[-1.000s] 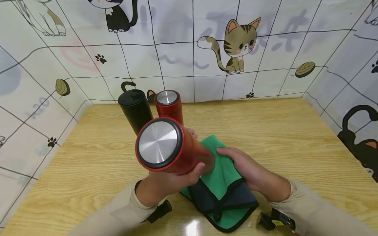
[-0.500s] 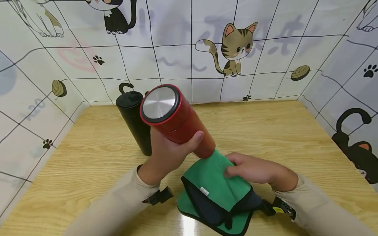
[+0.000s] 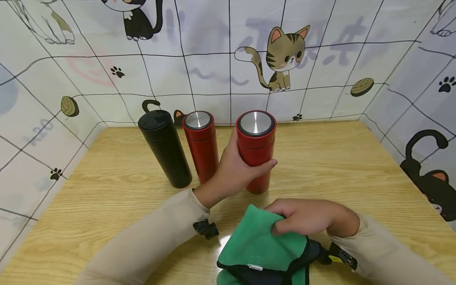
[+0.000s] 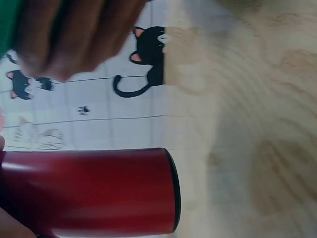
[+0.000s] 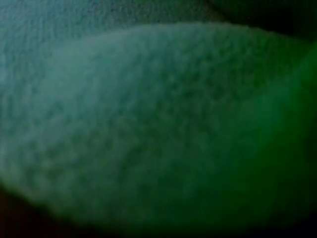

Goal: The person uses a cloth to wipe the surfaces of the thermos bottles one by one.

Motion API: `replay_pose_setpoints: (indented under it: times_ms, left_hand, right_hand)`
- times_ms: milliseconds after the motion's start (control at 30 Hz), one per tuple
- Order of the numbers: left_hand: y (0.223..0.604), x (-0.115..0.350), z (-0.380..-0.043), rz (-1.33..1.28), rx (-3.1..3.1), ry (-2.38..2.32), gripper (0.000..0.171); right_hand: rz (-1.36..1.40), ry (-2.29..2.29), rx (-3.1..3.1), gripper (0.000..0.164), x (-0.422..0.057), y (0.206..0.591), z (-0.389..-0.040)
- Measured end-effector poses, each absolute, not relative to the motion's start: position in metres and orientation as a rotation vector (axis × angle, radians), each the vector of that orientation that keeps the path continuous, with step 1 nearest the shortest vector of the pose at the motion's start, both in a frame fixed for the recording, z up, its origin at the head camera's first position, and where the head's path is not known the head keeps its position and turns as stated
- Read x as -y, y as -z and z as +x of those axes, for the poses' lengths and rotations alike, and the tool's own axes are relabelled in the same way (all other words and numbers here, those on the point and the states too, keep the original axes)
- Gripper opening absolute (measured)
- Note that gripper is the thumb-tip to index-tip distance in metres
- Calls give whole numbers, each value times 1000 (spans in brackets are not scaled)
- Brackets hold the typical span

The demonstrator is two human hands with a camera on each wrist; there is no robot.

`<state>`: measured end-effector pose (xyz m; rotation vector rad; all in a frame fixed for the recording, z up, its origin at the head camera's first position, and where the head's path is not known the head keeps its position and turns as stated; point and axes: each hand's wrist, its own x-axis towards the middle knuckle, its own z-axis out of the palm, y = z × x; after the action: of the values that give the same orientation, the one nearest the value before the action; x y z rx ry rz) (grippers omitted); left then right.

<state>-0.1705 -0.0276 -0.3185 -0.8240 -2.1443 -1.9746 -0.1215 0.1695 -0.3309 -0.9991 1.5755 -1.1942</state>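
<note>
My left hand point(image 3: 236, 170) grips a red thermos flask point(image 3: 258, 154) with a steel-topped lid, fingers behind it and thumb across its front. In the left wrist view the flask point(image 4: 94, 193) shows its dark base rim near the wood; whether it touches the table I cannot tell. A second red thermos flask point(image 3: 202, 150) and a black flask point(image 3: 165, 150) stand left of that hand. Close to the table's front, my right hand point(image 3: 310, 217) pinches a folded green cloth point(image 3: 263, 241) with dark edging. Green cloth point(image 5: 148, 114) fills the right wrist view, blurred.
A light wooden table point(image 3: 117, 186) lies under everything. Behind it and at both sides rise white sheets point(image 3: 210, 75) printed with cartoon cats and grid lines. Dark wrist straps with small cameras sit on both wrists.
The flask in my left hand went from tilted over the cloth to upright, farther back and right of the other two flasks. My right hand keeps the cloth, now lower and nearer the front.
</note>
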Motion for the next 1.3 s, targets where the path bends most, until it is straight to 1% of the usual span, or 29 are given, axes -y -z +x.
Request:
replay_pose_setpoints:
  times_ms: [367, 567, 1033, 1200, 1300]
  left_hand:
    - [340, 14, -196, -791, 2302, 1868, 83]
    - [345, 14, -201, -757, 2321, 1869, 81]
    - [346, 10, -207, -760, 2361, 1865, 86]
    - [345, 10, -204, -769, 2365, 1866, 92]
    - [344, 14, -199, -776, 2386, 1856, 101]
  right_hand:
    - [-990, 1201, -1512, 32, -162, 331, -117]
    - [-976, 1209, -1517, 32, -160, 333, -116]
    - [-951, 1206, -1558, 32, -158, 334, -115]
    - [-945, 1200, -1587, 32, -158, 333, -115]
    - [-951, 1200, -1595, 32, -159, 333, -115]
